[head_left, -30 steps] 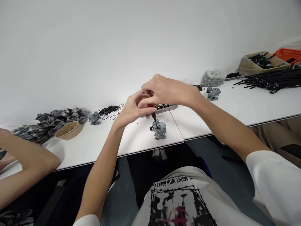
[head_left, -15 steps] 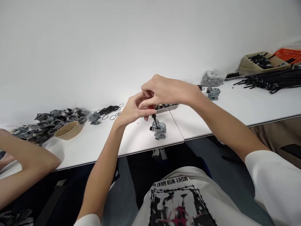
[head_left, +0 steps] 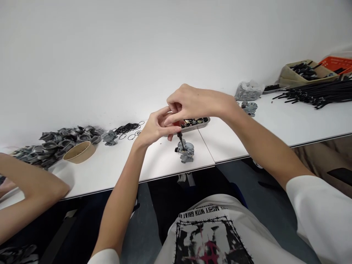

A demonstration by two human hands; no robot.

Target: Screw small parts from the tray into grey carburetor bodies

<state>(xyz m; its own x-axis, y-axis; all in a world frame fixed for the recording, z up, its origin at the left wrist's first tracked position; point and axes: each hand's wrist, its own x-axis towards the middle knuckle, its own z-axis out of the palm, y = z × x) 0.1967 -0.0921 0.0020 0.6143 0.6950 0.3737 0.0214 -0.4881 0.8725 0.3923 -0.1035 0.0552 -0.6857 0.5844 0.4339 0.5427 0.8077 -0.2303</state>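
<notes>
A grey metal carburetor (head_left: 188, 157) stands upright on the white table in front of me. The tip of a screwdriver (head_left: 179, 135) reaches down into its round opening; the handle shows red between my fingers and the lower part is black. My left hand (head_left: 154, 129) is wrapped around the handle from the left. From above, the fingers of my right hand (head_left: 184, 103) are closed at the top of the handle, which they largely hide. Behind my hands lies a metal tray (head_left: 202, 125) of small brass-coloured and dark parts.
To the left are a heap of grey castings (head_left: 59, 141), a paper bowl (head_left: 82, 152) of small parts, another carburetor (head_left: 110, 137) and black rubber rings (head_left: 128, 128). Rightward sit a further carburetor (head_left: 249, 108), a plastic bag (head_left: 249, 91) and black cables (head_left: 319, 93). A co-worker's arm (head_left: 41, 187) rests at far left.
My right hand has shifted slightly right and its wrist has turned a little at the top of the screwdriver. My left hand and the carburetor stay nearly in place.
</notes>
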